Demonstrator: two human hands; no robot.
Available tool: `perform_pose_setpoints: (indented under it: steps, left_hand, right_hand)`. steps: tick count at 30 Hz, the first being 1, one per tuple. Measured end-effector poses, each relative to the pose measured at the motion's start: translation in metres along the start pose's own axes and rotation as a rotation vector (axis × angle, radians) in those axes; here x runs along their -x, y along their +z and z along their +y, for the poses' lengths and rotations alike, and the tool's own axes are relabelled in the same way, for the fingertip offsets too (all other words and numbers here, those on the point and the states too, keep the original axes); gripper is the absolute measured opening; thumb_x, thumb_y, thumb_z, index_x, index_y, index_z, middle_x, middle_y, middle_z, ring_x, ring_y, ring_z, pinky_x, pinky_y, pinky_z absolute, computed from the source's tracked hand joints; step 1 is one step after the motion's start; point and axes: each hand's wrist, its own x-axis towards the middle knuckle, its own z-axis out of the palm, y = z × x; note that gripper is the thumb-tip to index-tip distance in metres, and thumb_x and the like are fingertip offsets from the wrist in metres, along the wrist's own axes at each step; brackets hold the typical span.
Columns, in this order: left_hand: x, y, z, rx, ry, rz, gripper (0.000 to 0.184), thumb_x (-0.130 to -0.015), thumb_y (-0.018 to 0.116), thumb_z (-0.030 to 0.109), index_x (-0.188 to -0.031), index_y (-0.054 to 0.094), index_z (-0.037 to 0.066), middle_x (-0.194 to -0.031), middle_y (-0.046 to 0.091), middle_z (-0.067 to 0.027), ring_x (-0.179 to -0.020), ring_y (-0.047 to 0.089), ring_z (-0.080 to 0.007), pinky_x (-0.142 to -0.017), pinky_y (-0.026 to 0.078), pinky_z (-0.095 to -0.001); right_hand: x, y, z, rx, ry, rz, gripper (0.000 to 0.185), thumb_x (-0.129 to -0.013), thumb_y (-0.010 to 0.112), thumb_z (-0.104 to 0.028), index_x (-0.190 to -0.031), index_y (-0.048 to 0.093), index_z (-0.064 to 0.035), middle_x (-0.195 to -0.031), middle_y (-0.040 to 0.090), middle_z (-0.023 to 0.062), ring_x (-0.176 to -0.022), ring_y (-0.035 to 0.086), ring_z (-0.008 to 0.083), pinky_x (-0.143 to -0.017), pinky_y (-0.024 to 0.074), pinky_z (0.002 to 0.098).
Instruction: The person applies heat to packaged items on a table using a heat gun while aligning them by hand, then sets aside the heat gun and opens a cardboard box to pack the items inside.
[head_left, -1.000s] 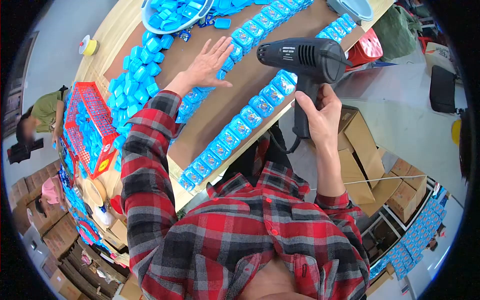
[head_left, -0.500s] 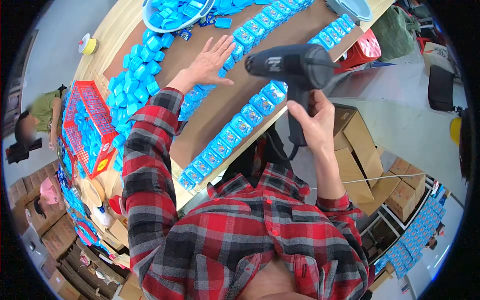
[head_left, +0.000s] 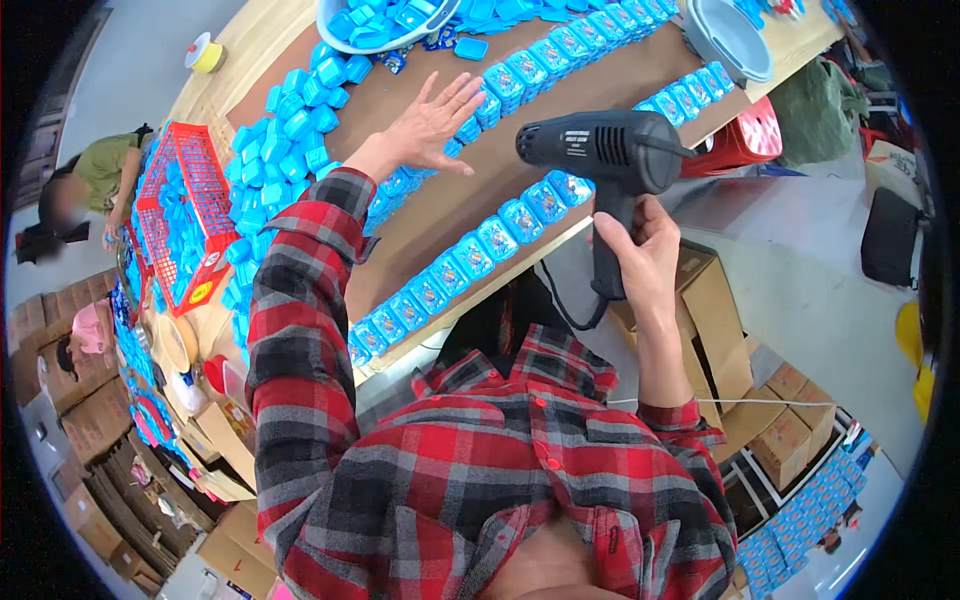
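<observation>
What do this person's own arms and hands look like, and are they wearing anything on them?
Both the left hand and right hand are gloveless, with no watch showing. The left sleeve and right sleeve are red, black and grey plaid; the right one leaves more forearm bare.

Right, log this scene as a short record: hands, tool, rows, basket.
left hand: spread open at the far row of blue packs; contact unclear
right hand: gripping the heat gun by its handle
tool colour: black
near row of blue packs: along the edge of the table
red basket: holding loose blue pieces
</observation>
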Motion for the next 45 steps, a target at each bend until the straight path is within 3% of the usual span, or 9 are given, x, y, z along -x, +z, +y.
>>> perform_pose_setpoints:
  steps: [11, 20, 26, 30, 41, 45]
  left_hand:
    - [0.062, -0.023, -0.001, 0.015, -0.033, -0.057, 0.107, -0.063, 0.060, 0.065, -0.143, 0.019, 0.007, -0.151, 0.014, -0.0108, -0.140, 0.006, -0.0273, -0.111, 0.003, -0.0513]
    - [0.060, 0.005, 0.005, 0.095, 0.050, 0.067, 0.104, -0.064, 0.063, 0.060, -0.141, 0.022, 0.004, -0.149, 0.017, -0.0133, -0.140, 0.009, -0.0281, -0.111, 0.007, -0.0515]
    - [0.063, 0.012, 0.002, 0.086, 0.068, 0.093, 0.103, -0.064, 0.063, 0.060, -0.141, 0.024, 0.003, -0.149, 0.019, -0.0138, -0.139, 0.010, -0.0284, -0.110, 0.009, -0.0519]
    - [0.063, 0.014, 0.000, 0.077, 0.076, 0.120, 0.102, -0.065, 0.062, 0.061, -0.140, 0.025, 0.002, -0.149, 0.020, -0.0142, -0.139, 0.011, -0.0282, -0.110, 0.011, -0.0528]
    - [0.063, 0.014, 0.002, 0.070, 0.053, 0.093, 0.102, -0.065, 0.064, 0.058, -0.141, 0.022, 0.004, -0.150, 0.016, -0.0110, -0.140, 0.008, -0.0273, -0.110, 0.009, -0.0521]
    - [0.063, 0.016, 0.001, 0.063, 0.049, 0.088, 0.102, -0.066, 0.064, 0.058, -0.141, 0.022, 0.004, -0.150, 0.016, -0.0110, -0.140, 0.008, -0.0271, -0.110, 0.008, -0.0524]
  right_hand:
    - [0.013, 0.012, 0.009, 0.018, -0.051, 0.064, 0.028, -0.075, 0.065, -0.006, -0.099, 0.055, 0.0057, -0.080, 0.060, 0.0087, -0.066, 0.054, 0.0128, -0.063, 0.0437, 0.0225]
    - [0.051, 0.059, 0.009, -0.016, -0.076, 0.040, 0.026, -0.075, 0.064, -0.006, -0.098, 0.056, 0.0039, -0.083, 0.062, 0.0100, -0.064, 0.059, 0.0143, -0.060, 0.0460, 0.0224]
    - [0.063, 0.078, 0.004, 0.040, -0.155, 0.250, 0.025, -0.076, 0.064, -0.007, -0.097, 0.056, 0.0038, -0.083, 0.063, 0.0105, -0.064, 0.059, 0.0147, -0.059, 0.0458, 0.0219]
    - [0.074, 0.086, 0.005, 0.033, -0.102, 0.149, 0.024, -0.077, 0.064, -0.007, -0.097, 0.056, 0.0034, -0.083, 0.063, 0.0108, -0.063, 0.059, 0.0145, -0.059, 0.0454, 0.0210]
    - [0.063, 0.095, 0.010, 0.059, -0.130, 0.223, 0.025, -0.077, 0.065, -0.007, -0.098, 0.056, 0.0038, -0.083, 0.063, 0.0109, -0.065, 0.059, 0.0140, -0.060, 0.0454, 0.0208]
    - [0.072, 0.101, 0.007, -0.016, -0.063, 0.108, 0.030, -0.074, 0.066, -0.006, -0.101, 0.057, 0.0053, -0.082, 0.063, 0.0082, -0.071, 0.055, 0.0115, -0.066, 0.0436, 0.0213]
